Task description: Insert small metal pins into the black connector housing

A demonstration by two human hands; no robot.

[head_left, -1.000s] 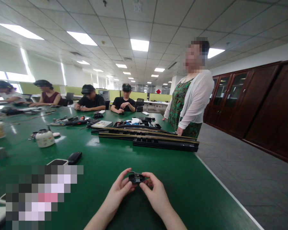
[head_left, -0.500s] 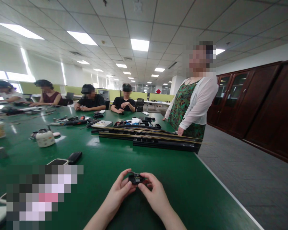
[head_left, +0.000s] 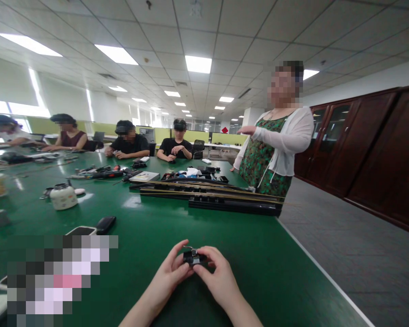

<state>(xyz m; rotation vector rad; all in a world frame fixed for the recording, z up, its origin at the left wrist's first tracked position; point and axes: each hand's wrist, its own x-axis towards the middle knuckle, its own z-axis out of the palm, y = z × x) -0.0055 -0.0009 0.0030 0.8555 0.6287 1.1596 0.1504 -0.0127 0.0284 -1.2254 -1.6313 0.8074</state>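
Between my two hands is a small black plastic housing [head_left: 193,258] with lighter parts inside and a thin piece sticking up at its top. My left hand [head_left: 172,270] pinches its left end, thumb below and index finger raised at the upper edge. On the other end, the thumb and fingers of my right hand [head_left: 218,270] close round the right side. The housing is held above the green table [head_left: 191,227], its open side towards me. Its exact kind is too small to make out.
Long black rails [head_left: 231,204] with thin yellowish rods lie across the table ahead. To the left stand a white jar [head_left: 64,196] and a black case [head_left: 105,224]. A person [head_left: 272,136] stands at the right edge; several others sit at the far side.
My hands have tilted the black housing slightly, and my right fingers have shifted a little left over it. The standing person has raised a hand from the table to chest height.
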